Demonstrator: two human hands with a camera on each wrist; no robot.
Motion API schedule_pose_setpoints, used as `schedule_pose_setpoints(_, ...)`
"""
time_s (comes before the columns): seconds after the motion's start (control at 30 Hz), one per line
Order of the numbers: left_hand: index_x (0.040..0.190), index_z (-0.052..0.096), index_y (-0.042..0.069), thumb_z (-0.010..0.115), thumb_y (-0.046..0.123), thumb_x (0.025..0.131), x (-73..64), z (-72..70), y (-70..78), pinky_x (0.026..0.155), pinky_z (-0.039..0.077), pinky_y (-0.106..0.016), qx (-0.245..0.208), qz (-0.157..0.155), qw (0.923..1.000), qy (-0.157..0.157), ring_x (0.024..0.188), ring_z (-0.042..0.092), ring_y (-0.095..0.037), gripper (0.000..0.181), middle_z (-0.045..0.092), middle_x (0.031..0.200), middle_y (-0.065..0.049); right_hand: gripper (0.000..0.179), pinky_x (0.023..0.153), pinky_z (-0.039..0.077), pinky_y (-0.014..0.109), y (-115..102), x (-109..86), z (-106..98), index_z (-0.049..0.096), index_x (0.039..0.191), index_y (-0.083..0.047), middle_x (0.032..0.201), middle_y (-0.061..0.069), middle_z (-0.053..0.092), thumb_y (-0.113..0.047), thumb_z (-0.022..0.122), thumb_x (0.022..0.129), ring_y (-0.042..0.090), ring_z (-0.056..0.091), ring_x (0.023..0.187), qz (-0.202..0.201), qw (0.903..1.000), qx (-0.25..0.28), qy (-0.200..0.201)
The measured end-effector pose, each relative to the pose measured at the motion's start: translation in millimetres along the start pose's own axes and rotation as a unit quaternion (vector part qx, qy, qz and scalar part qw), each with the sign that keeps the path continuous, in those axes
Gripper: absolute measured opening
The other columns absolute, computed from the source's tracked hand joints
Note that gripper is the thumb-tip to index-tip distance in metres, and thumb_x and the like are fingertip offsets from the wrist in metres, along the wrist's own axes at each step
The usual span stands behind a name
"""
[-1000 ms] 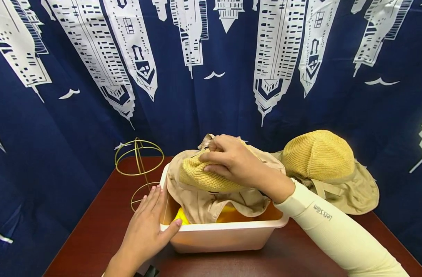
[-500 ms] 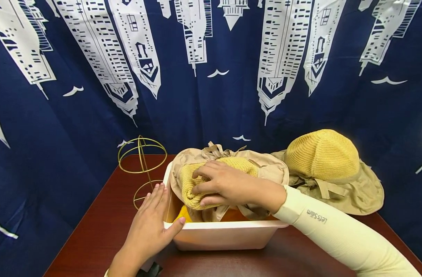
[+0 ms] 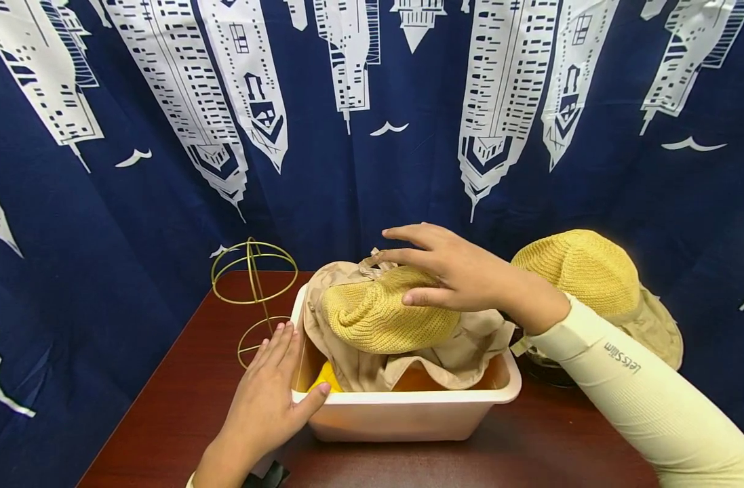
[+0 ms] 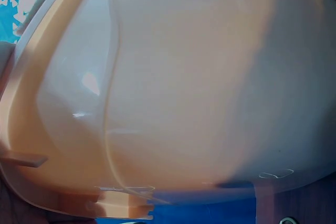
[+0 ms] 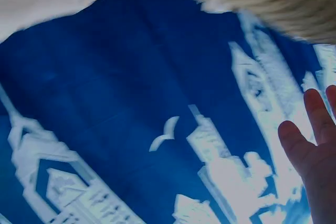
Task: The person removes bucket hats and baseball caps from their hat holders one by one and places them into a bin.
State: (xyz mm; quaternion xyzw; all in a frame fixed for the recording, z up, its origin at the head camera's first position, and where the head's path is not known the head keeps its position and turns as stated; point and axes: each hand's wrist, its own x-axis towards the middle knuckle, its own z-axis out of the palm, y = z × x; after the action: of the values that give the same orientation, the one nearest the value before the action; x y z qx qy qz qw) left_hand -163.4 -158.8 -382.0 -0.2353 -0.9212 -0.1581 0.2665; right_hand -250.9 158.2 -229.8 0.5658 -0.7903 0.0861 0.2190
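A yellow knit hat with a wide beige cloth brim point(image 3: 384, 318) lies in the white plastic bin point(image 3: 396, 398), its brim spilling over the back rim. My right hand point(image 3: 463, 271) hovers above the crown with fingers spread, holding nothing; whether the thumb touches the knit, I cannot tell. In the right wrist view the same hand point(image 5: 317, 161) shows extended fingers at the right edge. My left hand point(image 3: 264, 396) rests on the bin's left front corner, fingers straight and thumb along the rim. The left wrist view is filled by the bin's side wall point(image 4: 178, 77).
A second yellow knit hat with a beige brim point(image 3: 582, 274) stands right of the bin, partly behind my right forearm. Left of the bin is a gold wire hat stand point(image 3: 256, 298). Something bright yellow point(image 3: 327, 378) shows inside the bin. A blue curtain point(image 3: 347, 190) hangs behind the dark red table point(image 3: 164, 407).
My right hand has let go of the hat's crown and lifted up and to the right. The crown, folded and pressed half a second ago, now sits rounder. My left hand stays at the bin.
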Motion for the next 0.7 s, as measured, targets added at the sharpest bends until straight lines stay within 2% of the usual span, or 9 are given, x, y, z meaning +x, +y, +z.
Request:
schedule_pose_setpoints(0.07, 0.146, 0.042, -0.008, 0.064, 0.054, 0.089, 0.4, 0.3, 0.2, 0.115, 0.028, -0.052, -0.001, -0.001, 1.0, 0.001, 0.143, 0.035, -0.033, 0.087, 0.041, 0.15, -0.024, 0.058, 0.111, 0.029, 0.056, 10, -4.2, -2, 0.052, 0.144, -0.016, 0.151, 0.014, 0.042, -0.051, 0.055, 0.098, 0.033, 0.039, 0.138, 0.018, 0.9994, 0.004, -0.029)
schedule_pose_setpoints(0.17, 0.146, 0.043, -0.007, 0.067, 0.053, 0.087, -0.1, 0.1, 0.1, 0.115, 0.027, -0.052, 0.001, -0.006, 1.0, 0.001, 0.143, 0.035, -0.032, 0.087, 0.041, 0.151, -0.023, 0.068, 0.114, 0.021, 0.061, 22, -9.4, 5, 0.043, 0.151, -0.017, 0.158, 0.014, 0.032, -0.057, 0.051, 0.097, 0.033, 0.028, 0.145, 0.04, 0.9941, 0.005, -0.1)
schedule_pose_setpoints(0.3, 0.145, 0.044, -0.007, 0.067, 0.053, 0.086, -2.3, -0.3, -0.8, 0.116, 0.027, -0.052, 0.002, -0.008, 1.0, 0.0, 0.143, 0.035, -0.032, 0.087, 0.04, 0.151, -0.022, 0.083, 0.114, 0.013, 0.066, 29, -10.8, 24, 0.03, 0.158, -0.021, 0.165, 0.012, 0.015, -0.074, 0.034, 0.094, 0.035, 0.013, 0.15, 0.042, 0.9848, 0.003, -0.168)
schedule_pose_setpoints(0.43, 0.144, 0.045, -0.008, 0.067, 0.053, 0.086, -3.7, 0.4, -1.3, 0.113, 0.03, -0.054, 0.002, -0.003, 1.0, 0.0, 0.142, 0.036, -0.033, 0.087, 0.041, 0.151, -0.023, 0.092, 0.113, 0.012, 0.068, 28, -4.3, 44, 0.023, 0.16, -0.023, 0.166, 0.011, 0.007, -0.081, 0.021, 0.089, 0.037, 0.007, 0.15, 0.012, 0.9821, 0.0, -0.188)
schedule_pose_setpoints(0.7, 0.144, 0.045, -0.008, 0.068, 0.053, 0.086, -1.2, 0.9, -1.7, 0.112, 0.032, -0.056, 0.005, 0.002, 1.0, 0.001, 0.142, 0.036, -0.034, 0.087, 0.04, 0.151, -0.024, 0.093, 0.117, 0.01, 0.061, 27, 9.3, 74, 0.019, 0.16, -0.025, 0.166, 0.014, 0.006, -0.083, 0.021, 0.088, 0.033, 0.002, 0.151, -0.038, 0.9744, -0.003, -0.222)
